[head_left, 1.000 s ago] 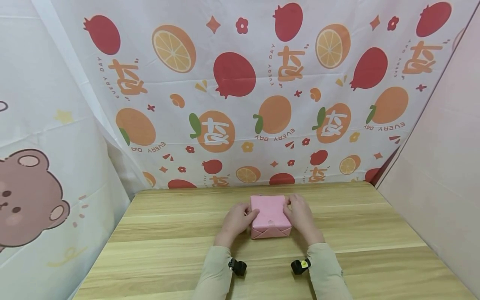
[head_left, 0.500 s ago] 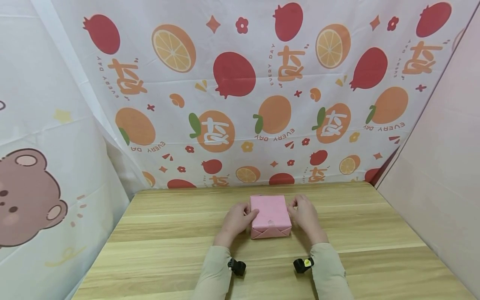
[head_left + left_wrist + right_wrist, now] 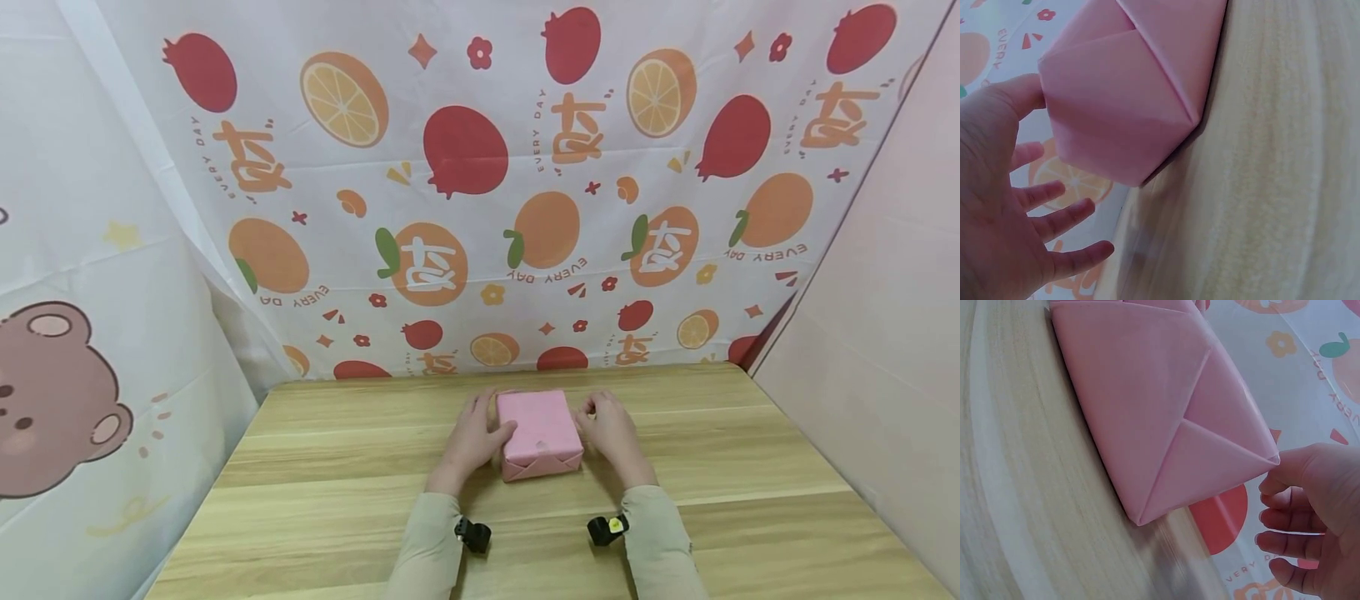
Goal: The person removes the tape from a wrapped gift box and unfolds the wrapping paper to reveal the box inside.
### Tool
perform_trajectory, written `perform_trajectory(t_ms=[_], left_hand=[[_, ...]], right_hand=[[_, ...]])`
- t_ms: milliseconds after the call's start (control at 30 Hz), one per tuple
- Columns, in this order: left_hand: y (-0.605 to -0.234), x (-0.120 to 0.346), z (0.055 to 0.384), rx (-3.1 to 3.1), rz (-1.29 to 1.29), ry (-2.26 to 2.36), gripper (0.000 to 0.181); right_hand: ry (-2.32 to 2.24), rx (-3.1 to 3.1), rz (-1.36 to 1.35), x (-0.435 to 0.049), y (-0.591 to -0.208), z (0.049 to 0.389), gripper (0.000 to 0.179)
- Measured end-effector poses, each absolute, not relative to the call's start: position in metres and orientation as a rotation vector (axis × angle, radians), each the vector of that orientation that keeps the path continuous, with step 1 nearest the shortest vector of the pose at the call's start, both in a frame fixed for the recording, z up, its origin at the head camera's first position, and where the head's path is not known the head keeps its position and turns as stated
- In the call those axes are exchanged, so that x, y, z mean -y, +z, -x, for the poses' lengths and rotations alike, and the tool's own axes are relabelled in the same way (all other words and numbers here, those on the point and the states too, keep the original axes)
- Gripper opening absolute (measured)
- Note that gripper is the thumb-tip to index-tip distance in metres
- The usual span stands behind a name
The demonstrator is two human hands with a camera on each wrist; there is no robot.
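A box wrapped in pink paper (image 3: 532,421) lies on the wooden table, its folded flaps facing both wrist cameras. A small round patch shows on its top near the front edge. At the box's left side is my left hand (image 3: 471,437), thumb at the upper edge. In the left wrist view, the other fingers (image 3: 1063,219) spread out nearly straight beyond the box. My right hand (image 3: 609,429) stands a little off the right side, fingers curled in and thumb bent against the index finger. Nothing visible sits between them, though the fingertips are partly hidden.
The wooden table (image 3: 337,500) reaches back to a fruit-print cloth (image 3: 360,275). A bear-print cloth (image 3: 172,417) hangs at the left and a pale panel (image 3: 885,333) stands at the right. Both wrists carry small black cameras.
My right hand has come away from the box's right edge, moving slightly right. The box has turned a little, and my left fingers have stretched out toward its back.
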State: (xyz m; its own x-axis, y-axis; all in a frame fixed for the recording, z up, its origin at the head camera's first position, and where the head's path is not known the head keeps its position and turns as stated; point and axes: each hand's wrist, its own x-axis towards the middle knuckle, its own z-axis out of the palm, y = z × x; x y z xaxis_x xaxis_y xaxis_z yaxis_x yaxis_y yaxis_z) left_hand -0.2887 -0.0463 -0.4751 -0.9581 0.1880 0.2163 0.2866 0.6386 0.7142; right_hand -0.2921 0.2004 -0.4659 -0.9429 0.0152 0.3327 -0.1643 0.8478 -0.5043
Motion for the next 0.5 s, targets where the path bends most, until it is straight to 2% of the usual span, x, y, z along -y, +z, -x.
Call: perform_trajectory(t_ms=[233,500], left_hand=[[-0.4759,0.0463,0.2894,2.682,0.512,-1.133,0.066],[-0.4735,0.0441,0.287,2.696,0.46,-1.099,0.062]], right_hand=[[0.787,2.676,-0.138,-0.201,-0.4648,0.2917,0.005],[0.801,2.663,-0.152,-0.201,-0.4637,0.2922,0.004]])
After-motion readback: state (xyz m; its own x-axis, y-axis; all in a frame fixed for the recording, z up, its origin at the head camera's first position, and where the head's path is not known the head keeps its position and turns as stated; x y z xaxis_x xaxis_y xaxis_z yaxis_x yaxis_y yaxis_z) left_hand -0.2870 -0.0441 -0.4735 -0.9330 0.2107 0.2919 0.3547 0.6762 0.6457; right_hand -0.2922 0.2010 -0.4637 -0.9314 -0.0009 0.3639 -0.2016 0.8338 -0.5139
